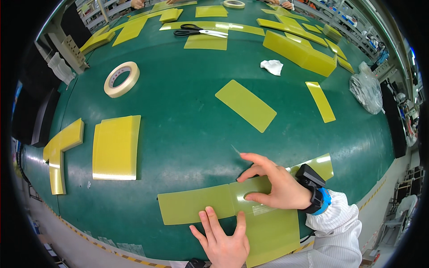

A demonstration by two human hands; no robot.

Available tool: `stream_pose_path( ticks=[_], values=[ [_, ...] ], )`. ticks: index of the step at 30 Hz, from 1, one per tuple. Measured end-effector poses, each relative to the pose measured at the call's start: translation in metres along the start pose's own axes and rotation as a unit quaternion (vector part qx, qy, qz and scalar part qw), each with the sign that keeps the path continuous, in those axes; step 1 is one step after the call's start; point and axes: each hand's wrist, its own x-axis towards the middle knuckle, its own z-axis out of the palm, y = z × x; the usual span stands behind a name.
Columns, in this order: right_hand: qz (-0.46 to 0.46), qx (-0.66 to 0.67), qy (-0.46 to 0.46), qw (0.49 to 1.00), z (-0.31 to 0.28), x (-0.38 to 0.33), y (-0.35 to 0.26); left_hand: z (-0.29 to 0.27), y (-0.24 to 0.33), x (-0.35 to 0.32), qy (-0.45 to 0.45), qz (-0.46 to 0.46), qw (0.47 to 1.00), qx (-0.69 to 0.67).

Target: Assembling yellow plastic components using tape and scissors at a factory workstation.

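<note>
In front of me lie joined yellow-green sheets. A long strip (192, 205) runs left to right, and a broad panel (273, 236) extends toward me from its right part. My left hand (225, 245) rests on the strip's lower edge and the panel's corner, fingers spread. Over the strip, my right hand (279, 185) hovers with thumb and fingers apart. A thin, clear sliver (235, 149), perhaps film or tape, seems to cling to its index fingertip. A clear, shiny patch (263, 209) lies across the seam below my right thumb.
Loose yellow sheets (246, 106) and stacks (116, 147) lie about the green table (178, 147). A tape roll (121, 79), black-handled scissors (201, 31), a white crumpled tissue (272, 67) and a clear plastic bag (366, 89) are farther off. Other people's hands show at the far edge.
</note>
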Motion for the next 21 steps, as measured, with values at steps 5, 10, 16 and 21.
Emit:
stream_pose_path(
  ticks=[5,10,16,21],
  values=[
    [0.019,0.038,0.001,0.999,0.0,0.0,-0.002,0.002,0.001,0.001,0.035,0.0,0.999,0.014],
    [0.024,0.037,0.001,0.999,0.0,0.0,-0.002,0.006,-0.001,0.001,0.037,-0.003,0.999,0.019],
    [0.011,0.012,0.002,1.0,0.0,0.001,0.0,0.012,-0.005,0.0,0.032,0.002,0.998,0.054],
    [0.033,0.041,-0.002,0.999,-0.001,0.0,-0.002,0.002,0.001,0.003,0.042,-0.004,0.999,0.007]
  ],
)
